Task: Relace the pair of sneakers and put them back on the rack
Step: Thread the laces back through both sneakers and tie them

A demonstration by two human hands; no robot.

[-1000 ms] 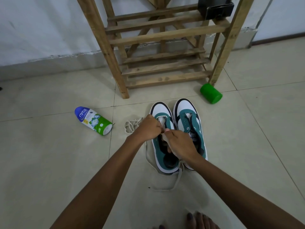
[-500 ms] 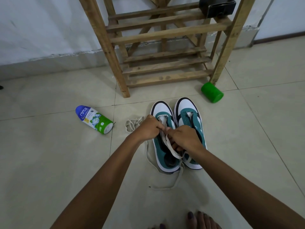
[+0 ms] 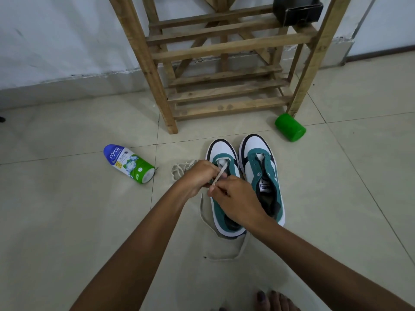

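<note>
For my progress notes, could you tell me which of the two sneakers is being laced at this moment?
The left sneaker: both hands pinch a lace over it. The right sneaker lies untouched, eyelets empty.

— What can we read here?
— We read "nycil" in white letters on the blue top of the bottle lying on the floor. The smaller print below it is too small for us.
— And the right sneaker?
— We see a white tongue label, blurred, unreadable.

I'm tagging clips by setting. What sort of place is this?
Probably a home entryway or utility corner: a slatted wooden shoe rack against a plain white wall, a tiled floor, and a pair of sneakers being laced on it.
</note>
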